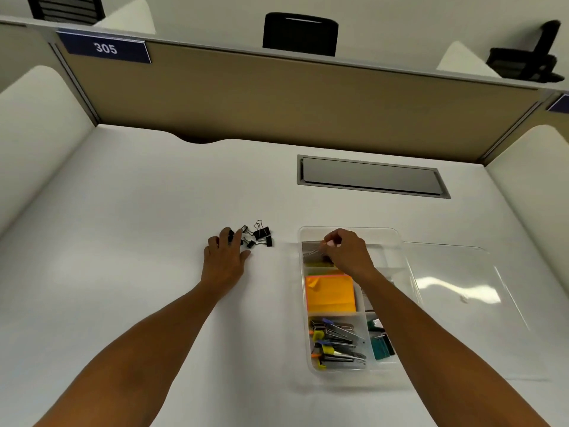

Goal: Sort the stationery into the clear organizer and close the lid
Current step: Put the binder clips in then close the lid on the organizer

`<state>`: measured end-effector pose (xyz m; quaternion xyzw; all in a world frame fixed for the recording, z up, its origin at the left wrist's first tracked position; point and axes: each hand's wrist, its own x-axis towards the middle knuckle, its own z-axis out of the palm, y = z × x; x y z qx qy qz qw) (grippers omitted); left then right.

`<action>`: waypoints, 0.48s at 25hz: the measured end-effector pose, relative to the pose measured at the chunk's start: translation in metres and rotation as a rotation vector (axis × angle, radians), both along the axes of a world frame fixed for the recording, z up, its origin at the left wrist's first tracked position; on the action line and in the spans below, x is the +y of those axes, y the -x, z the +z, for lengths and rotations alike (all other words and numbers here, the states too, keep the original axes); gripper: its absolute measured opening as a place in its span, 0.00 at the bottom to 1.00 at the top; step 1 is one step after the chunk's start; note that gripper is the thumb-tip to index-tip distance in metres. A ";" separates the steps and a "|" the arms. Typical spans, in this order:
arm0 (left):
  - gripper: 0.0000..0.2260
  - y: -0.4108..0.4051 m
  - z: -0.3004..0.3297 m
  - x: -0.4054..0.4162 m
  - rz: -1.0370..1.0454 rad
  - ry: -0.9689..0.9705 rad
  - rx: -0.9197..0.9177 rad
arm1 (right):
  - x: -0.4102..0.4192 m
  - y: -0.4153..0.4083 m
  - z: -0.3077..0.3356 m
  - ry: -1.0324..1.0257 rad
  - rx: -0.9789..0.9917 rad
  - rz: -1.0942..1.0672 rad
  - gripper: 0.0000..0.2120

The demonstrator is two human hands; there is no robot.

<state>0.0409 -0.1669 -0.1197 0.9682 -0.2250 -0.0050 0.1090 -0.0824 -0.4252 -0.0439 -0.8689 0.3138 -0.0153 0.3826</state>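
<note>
Both arms reach far; left hand [226, 255] lies flat, fingers spread, right hand [346, 251] curled, fingertips pinched.

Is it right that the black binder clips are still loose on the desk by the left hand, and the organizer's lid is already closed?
Not quite. The head view shows the lid lying open beside the organizer. The black binder clips are loose on the desk by the left hand.

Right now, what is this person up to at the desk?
A person is sorting stationery into a clear organizer on a white desk. The right hand is over the far compartment, fingers curled, apparently setting silvery clips down. The left hand reaches onto a pile of black binder clips still on the desk. The lid lies open to the right.
</note>
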 end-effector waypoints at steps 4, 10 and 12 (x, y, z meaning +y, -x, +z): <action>0.13 -0.003 0.000 0.000 -0.020 0.041 -0.058 | 0.001 -0.001 -0.002 0.079 0.035 0.050 0.11; 0.12 -0.008 -0.002 0.009 -0.095 0.139 -0.054 | 0.014 -0.035 0.016 0.185 -0.169 0.170 0.14; 0.11 -0.005 -0.004 0.011 -0.101 0.127 -0.099 | 0.025 -0.056 0.023 0.227 -0.214 0.270 0.15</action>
